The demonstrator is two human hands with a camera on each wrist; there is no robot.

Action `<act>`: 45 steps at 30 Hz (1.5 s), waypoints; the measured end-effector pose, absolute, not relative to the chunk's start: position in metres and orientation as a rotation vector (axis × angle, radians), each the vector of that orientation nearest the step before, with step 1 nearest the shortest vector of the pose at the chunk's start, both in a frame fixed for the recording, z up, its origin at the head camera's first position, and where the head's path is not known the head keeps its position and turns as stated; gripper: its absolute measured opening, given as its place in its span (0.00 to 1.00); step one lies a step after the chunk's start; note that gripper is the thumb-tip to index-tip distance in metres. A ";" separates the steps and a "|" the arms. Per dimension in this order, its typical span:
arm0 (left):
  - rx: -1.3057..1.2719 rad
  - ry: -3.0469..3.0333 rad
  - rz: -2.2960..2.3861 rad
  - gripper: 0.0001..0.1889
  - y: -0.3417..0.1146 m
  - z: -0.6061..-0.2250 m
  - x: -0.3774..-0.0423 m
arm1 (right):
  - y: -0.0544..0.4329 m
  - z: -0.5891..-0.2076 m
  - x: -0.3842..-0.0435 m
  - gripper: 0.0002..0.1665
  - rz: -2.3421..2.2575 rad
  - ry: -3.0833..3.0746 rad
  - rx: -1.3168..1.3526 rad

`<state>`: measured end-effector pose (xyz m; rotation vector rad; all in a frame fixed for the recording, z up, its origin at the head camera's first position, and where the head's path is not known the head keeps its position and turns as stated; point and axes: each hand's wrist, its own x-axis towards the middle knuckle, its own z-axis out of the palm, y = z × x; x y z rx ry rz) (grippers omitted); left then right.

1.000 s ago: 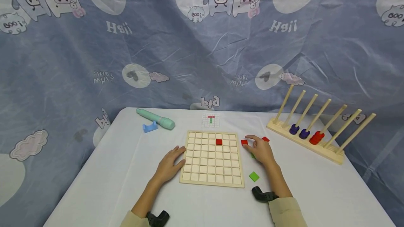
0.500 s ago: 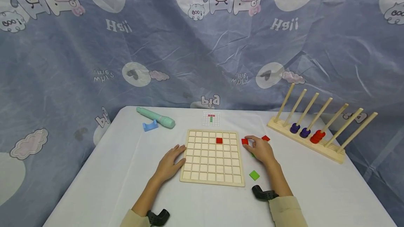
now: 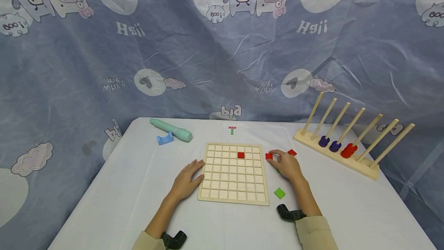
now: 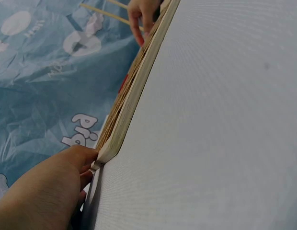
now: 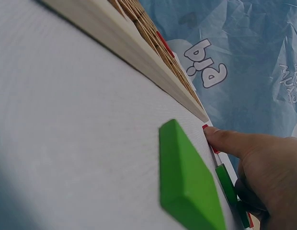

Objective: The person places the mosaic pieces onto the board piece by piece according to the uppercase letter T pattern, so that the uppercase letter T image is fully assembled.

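A square wooden grid board [image 3: 232,171] lies flat on the white table, with one red tile [image 3: 241,155] in a cell of its upper part. My left hand [image 3: 185,182] rests against the board's left edge, fingers extended; the left wrist view shows the fingertips at the board's corner [image 4: 110,152]. Right of the board, my right hand [image 3: 288,166] pinches a second red tile [image 3: 268,156] between thumb and forefinger, low at the tabletop. Another red tile [image 3: 292,152] lies behind that hand. One green tile [image 5: 187,177] lies nearer me, and more green [image 5: 226,183] shows beside the fingers.
Behind the board lies a printed grid card [image 3: 232,131] with a red and green T shape. A green microphone-like object [image 3: 171,130] and a blue cradle-shaped piece [image 3: 165,139] lie back left. A wooden peg rack [image 3: 336,156] with purple and red rings stands at right.
Both hands keep their places at the board and the red tile. Only a slight shift of the head view shows.
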<state>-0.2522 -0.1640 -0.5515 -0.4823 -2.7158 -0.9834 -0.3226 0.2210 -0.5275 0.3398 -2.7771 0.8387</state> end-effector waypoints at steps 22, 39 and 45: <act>-0.517 -2.686 -0.973 0.24 -0.164 -0.550 -0.251 | 0.220 -0.529 -0.320 0.22 0.862 -2.748 0.323; -0.474 -2.708 -1.019 0.24 -0.164 -0.552 -0.250 | 0.194 -0.517 -0.310 0.23 0.928 -2.747 0.407; -0.478 -2.714 -1.047 0.24 -0.165 -0.551 -0.250 | 0.169 -0.515 -0.306 0.25 0.961 -2.783 0.422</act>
